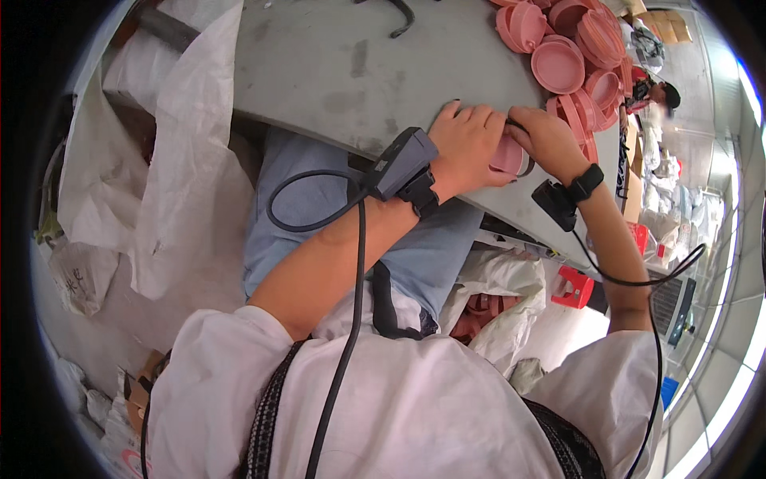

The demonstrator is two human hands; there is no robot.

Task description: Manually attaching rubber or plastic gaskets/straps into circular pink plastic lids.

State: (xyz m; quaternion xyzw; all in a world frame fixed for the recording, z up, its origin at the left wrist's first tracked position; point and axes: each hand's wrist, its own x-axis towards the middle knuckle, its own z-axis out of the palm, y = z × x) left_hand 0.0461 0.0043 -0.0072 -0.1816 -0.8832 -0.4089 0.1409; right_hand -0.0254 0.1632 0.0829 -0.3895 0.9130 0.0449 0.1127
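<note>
Near the front edge of the grey table, my left hand [469,150] is wrapped over a round pink plastic piece [506,155] and holds it down against the tabletop. My right hand [550,144] meets it from the other side, fingers closed on a thin dark strip [517,124] at the rim of the pink piece. The dark edge shows again at the lower right of the piece. My fingers cover much of the strip, so whether it is a full ring cannot be seen.
A heap of round pink plastic pieces [558,65] covers the table's far right corner. A curved black strip [403,17] lies at the far edge of the grey table [311,72]. Below, a white sack [519,279] holds reddish parts. Cables hang from both wrist devices. A person [661,96] is far right.
</note>
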